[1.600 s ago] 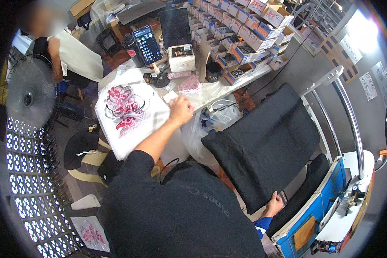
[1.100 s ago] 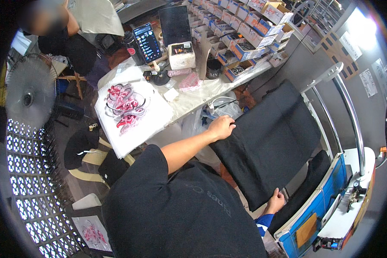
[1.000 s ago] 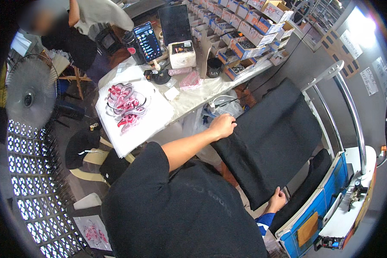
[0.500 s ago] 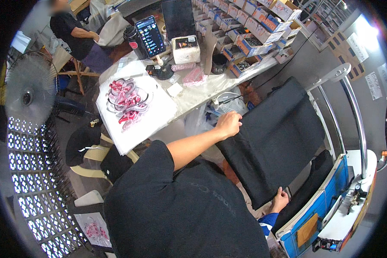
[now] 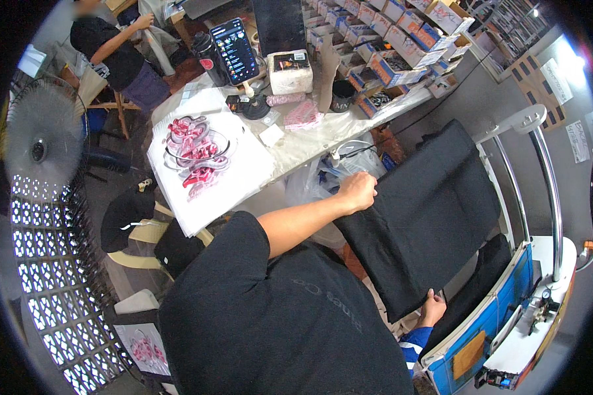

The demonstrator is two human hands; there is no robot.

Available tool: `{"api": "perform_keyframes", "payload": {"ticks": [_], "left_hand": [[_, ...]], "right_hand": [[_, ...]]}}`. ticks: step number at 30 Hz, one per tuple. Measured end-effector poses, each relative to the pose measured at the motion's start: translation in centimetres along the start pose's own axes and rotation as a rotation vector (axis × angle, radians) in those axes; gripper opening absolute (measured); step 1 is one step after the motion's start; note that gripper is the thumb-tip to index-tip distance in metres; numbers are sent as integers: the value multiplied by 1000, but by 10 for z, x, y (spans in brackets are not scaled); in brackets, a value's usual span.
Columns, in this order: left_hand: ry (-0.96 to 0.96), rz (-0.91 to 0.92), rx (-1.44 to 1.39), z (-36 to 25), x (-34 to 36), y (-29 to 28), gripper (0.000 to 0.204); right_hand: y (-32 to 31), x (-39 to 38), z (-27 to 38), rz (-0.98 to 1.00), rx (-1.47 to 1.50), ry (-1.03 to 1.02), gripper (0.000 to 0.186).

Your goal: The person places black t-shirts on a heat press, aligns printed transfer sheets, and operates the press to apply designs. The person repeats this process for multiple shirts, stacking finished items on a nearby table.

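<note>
A large sheet of black fabric (image 5: 435, 204) lies folded at the right, beside a white machine frame with chrome bars (image 5: 551, 197). My left hand (image 5: 359, 191) is closed on the fabric's upper left edge, its forearm reaching across from my dark sleeve. My right hand (image 5: 431, 308) pinches the lower right edge of the same fabric, just left of the machine's blue panel (image 5: 477, 316). A stack of white sheets with a red and pink print (image 5: 237, 191) sits on the cluttered worktable (image 5: 296, 155), up and left of my left hand.
On the table stand a phone (image 5: 234, 52) and a mug (image 5: 342, 97), with tiers of small cardboard boxes (image 5: 402, 39) behind. A plastic bag (image 5: 296, 187) sits below. A fan (image 5: 40, 151) and chair (image 5: 128, 257) are at left. A co-worker (image 5: 122, 66) handles pale material at top left.
My left hand has come from the table edge down and right onto the black fabric, then moved slightly up and right with it. The co-worker has shifted position.
</note>
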State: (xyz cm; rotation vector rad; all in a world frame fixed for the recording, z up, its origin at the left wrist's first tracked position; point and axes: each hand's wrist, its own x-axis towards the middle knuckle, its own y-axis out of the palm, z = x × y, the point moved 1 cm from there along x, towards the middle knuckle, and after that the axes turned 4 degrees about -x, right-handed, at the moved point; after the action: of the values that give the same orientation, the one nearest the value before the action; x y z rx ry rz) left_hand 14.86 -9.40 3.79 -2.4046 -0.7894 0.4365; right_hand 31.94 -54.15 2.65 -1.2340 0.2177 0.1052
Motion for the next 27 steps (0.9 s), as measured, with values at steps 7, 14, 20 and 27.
{"api": "perform_keyframes", "payload": {"ticks": [7, 14, 20, 27], "left_hand": [[-8, 26, 2, 3, 4, 5, 28], [53, 22, 192, -4, 1, 6, 23], [108, -29, 165, 0, 5, 12, 20], [-428, 340, -757, 61, 30, 9, 61]], "right_hand": [[-6, -11, 17, -38, -57, 0, 48], [-1, -20, 22, -110, -117, -19, 46], [8, -15, 2, -165, -45, -100, 45], [33, -33, -38, 664, 1519, 285, 50]]}}
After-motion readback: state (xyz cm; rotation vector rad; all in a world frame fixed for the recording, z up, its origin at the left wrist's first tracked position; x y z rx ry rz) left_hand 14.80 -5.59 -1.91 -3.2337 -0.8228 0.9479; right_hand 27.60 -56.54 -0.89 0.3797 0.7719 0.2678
